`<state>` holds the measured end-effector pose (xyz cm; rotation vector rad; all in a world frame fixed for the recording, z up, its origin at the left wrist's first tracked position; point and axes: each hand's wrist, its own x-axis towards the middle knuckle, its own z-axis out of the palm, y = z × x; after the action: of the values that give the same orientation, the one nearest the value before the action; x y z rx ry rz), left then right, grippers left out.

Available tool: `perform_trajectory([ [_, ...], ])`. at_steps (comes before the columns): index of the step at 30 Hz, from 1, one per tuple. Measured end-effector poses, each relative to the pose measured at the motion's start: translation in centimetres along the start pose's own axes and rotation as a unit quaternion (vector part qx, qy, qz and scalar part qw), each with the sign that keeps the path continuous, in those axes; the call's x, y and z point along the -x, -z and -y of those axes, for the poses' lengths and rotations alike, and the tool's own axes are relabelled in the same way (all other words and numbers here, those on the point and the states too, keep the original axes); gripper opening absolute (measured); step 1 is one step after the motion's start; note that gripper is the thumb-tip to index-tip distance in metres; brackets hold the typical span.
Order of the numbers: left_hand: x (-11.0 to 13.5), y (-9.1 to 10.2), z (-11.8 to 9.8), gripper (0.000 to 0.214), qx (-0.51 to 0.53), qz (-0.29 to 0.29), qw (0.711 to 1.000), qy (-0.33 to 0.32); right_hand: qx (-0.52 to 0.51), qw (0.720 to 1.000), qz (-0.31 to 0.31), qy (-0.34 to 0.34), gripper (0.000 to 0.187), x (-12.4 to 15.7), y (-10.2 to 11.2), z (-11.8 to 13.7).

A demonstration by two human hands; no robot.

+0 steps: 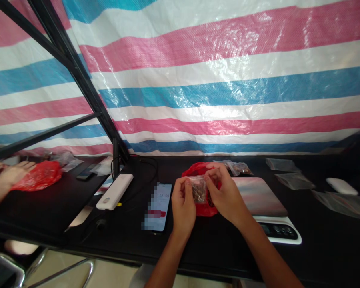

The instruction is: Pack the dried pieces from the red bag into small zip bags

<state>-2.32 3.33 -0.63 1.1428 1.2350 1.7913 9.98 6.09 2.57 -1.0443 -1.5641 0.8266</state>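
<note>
Both my hands hold up a small clear plastic bag (199, 189) with brown bits inside, just above the black table (216, 244). My left hand (183, 204) pinches the bag's left top edge. My right hand (225, 192) pinches its right top edge, fingers curled. Right behind and under the bag lies a red plastic bag (198, 170). A kitchen scale (264, 204) with a steel platform stands immediately right of my right hand.
A phone (159, 206) lies left of my hands, a white power bank (115, 191) further left. Empty clear bags (291, 176) lie at the right, one filled bag (238, 168) behind the scale. Another person's hands (9, 176) rest by a red bag (40, 175) at far left. A striped tarp hangs behind.
</note>
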Motion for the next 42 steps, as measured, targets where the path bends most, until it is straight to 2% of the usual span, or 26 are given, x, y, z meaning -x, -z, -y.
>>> perform_trajectory([
  [6,0.1,0.0,0.1,0.025,-0.006,0.003,1.000,-0.008,0.007,0.999,0.043,0.007,0.039,0.2,0.1,-0.2],
  [11,0.2,0.0,0.1,0.028,-0.021,0.023,0.999,-0.012,-0.014,0.999,0.028,0.014,0.033,0.2,0.1,0.0],
  [16,0.1,0.0,0.1,0.028,-0.008,0.030,0.999,-0.013,-0.015,0.999,0.049,0.010,0.037,0.2,0.2,0.1],
  [21,0.1,0.1,0.2,0.027,-0.023,0.035,0.999,-0.017,-0.019,0.999,0.042,0.024,0.030,0.2,0.0,-0.1],
  [25,0.1,0.2,0.1,0.028,-0.007,0.044,0.999,-0.013,-0.020,0.998,0.061,0.022,0.038,0.3,0.1,0.2],
  [30,0.1,0.2,0.3,0.026,0.028,0.069,0.997,0.003,-0.009,0.998,0.055,0.024,0.029,0.4,0.0,0.4],
  [33,-0.1,0.3,0.5,0.024,0.048,0.078,0.996,0.017,-0.013,0.997,0.065,0.027,0.035,0.4,0.1,0.5],
  [35,-0.2,0.5,0.4,0.021,0.028,0.086,0.996,-0.004,-0.009,0.996,0.079,0.033,0.039,0.4,0.2,0.5],
  [37,-0.3,0.8,0.2,0.018,-0.014,0.086,0.995,-0.057,0.001,0.995,0.086,0.042,0.039,0.5,0.2,0.4],
  [40,-0.4,1.3,-0.3,0.019,-0.074,0.057,0.987,-0.130,0.005,0.994,0.099,0.046,0.035,0.7,0.0,0.6],
  [42,-0.4,1.4,-0.6,0.021,-0.094,0.039,0.983,-0.150,0.011,0.993,0.103,0.056,0.030,0.7,0.0,0.9],
])
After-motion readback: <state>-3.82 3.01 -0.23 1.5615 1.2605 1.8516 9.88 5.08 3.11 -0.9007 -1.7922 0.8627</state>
